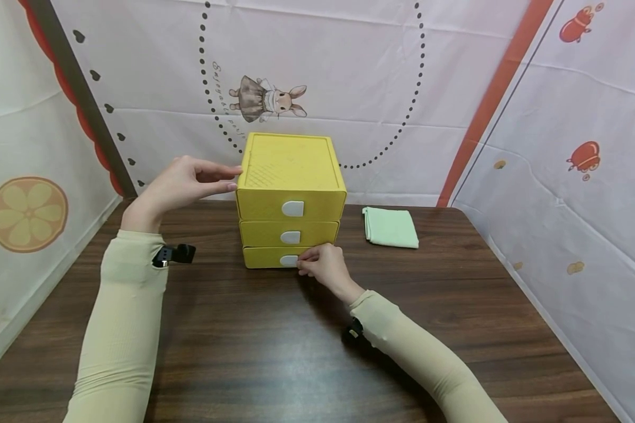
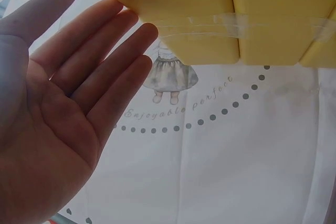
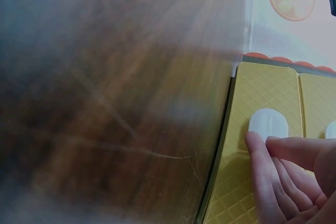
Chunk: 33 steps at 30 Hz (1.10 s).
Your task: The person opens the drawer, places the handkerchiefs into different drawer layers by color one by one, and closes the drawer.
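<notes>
A yellow three-drawer box [image 1: 291, 205] stands on the table, each drawer front bearing a white handle. My left hand [image 1: 182, 182] is at the box's upper left edge, fingertips right at its side. In the left wrist view the left hand [image 2: 68, 93] shows its palm and fairly straight fingers. My right hand [image 1: 325, 267] is low at the front and pinches the bottom drawer's white handle [image 1: 288, 261] between thumb and fingers. The right wrist view shows the thumb and index fingertip at the edge of that handle [image 3: 269, 121]. All three drawers look closed.
A folded pale green cloth [image 1: 391, 227] lies right of the box on the dark wood table [image 1: 254, 352]. Printed white sheets [image 1: 376, 70] hang behind and at both sides. Clear tape [image 2: 210, 27] runs along the box's side.
</notes>
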Tool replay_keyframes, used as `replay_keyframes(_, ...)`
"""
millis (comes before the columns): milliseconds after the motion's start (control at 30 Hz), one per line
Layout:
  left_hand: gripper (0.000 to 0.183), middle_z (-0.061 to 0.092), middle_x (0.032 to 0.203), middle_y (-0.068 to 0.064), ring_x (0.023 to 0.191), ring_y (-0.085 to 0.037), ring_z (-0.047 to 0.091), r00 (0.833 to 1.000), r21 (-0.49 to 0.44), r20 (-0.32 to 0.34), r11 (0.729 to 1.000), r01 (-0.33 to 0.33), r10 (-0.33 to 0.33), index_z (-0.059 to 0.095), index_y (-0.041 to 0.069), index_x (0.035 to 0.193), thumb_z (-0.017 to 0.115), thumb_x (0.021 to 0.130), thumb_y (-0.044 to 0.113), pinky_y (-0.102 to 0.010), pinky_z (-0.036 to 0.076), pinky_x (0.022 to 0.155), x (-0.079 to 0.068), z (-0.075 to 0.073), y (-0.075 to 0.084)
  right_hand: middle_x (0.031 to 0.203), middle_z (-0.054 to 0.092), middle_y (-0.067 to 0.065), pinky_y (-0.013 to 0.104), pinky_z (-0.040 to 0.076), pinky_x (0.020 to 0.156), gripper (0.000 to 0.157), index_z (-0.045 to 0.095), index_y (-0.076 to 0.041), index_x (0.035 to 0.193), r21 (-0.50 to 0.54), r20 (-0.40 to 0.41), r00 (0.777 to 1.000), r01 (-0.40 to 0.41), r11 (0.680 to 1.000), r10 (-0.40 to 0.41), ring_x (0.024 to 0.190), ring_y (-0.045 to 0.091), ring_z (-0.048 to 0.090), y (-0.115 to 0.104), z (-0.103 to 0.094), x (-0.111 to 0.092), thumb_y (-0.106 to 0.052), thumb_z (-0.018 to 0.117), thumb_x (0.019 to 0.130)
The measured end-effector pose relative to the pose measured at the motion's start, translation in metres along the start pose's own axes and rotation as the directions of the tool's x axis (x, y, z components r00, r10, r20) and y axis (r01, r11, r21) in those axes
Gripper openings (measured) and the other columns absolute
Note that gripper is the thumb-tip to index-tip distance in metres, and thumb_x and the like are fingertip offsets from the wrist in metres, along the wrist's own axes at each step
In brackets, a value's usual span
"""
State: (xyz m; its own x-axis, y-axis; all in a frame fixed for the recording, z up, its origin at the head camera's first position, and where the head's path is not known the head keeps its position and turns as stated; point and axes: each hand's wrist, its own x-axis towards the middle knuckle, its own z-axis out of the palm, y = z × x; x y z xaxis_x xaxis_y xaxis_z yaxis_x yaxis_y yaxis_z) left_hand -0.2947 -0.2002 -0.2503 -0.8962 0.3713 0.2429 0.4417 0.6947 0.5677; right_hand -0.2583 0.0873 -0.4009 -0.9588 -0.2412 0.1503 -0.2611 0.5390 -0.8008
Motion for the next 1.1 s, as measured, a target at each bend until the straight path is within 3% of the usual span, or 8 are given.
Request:
replay_keyframes(267,0.041,0.062,0.110,0.009,0.098,-0.005,0.056,1.000,-0.009,0.012,1.000,0.013,-0.013,0.059,0.040,0.112,0.060,0.074,0.055,-0.022,0.044,0.075,0.001,0.000,0.000,0.067,0.068,0.004,0.021,0.048,0.048,0.009,0.072,-0.006,0.079,0.005,-0.007,1.000,0.001,1.000,-0.001,0.059,0.015,0.065,0.002,-0.001,0.000,-0.014,0.068,0.077)
replay_keyframes(600,0.041,0.061,0.112,0.008,0.098,-0.006,0.056,1.000,-0.001,0.016,1.000,0.013,-0.013,0.059,0.040,0.113,0.060,0.074,0.054,-0.023,0.044,0.076,0.000,-0.001,0.001,0.067,0.068,0.002,0.025,0.050,0.050,0.010,0.072,-0.008,0.079,-0.010,0.003,1.000,-0.018,1.000,0.018,0.060,0.017,0.066,0.002,-0.001,-0.003,-0.016,0.068,0.077)
replay_keyframes(1100,0.040,0.062,0.109,0.013,0.096,-0.004,0.056,1.000,-0.002,0.014,1.000,0.019,-0.019,0.059,0.040,0.112,0.060,0.074,0.054,-0.023,0.044,0.074,-0.001,-0.001,0.002,0.068,0.068,-0.001,0.022,0.048,0.048,0.009,0.072,-0.011,0.079,-0.065,0.010,1.000,0.008,0.998,-0.008,0.059,0.015,0.065,0.000,-0.002,-0.013,-0.019,0.068,0.078)
